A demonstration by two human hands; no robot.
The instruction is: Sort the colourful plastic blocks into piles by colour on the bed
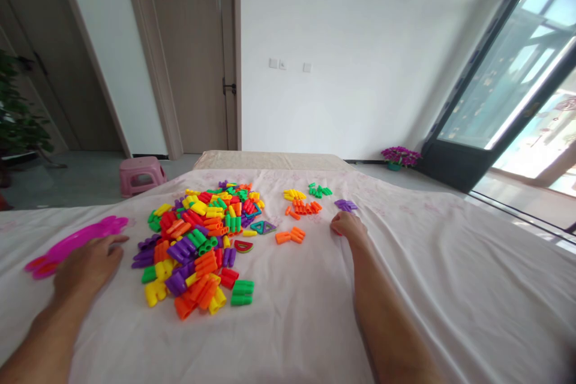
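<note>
My left hand (92,261) lies palm down at the left, its index finger stretched out, over the near edge of a magenta plastic tray (85,237); it grips nothing that I can see. My right hand (351,225) is closed low over the cloth, with a bit of a red plastic building piece (338,232) showing under its fingers. Just beyond it lie purple pieces (345,204). Left of it are small groups of orange pieces (308,207), yellow pieces (294,194) and green pieces (320,191). Between the hands spreads a mixed pile of tube-shaped pieces (198,237).
A pale cloth (297,312) with folds at the right covers the table. Triangular frames (263,227) and a red semicircular piece (243,246) lie beside the pile. A pink stool (143,176) stands on the floor beyond, and purple flowers (400,156) sit by the glass door.
</note>
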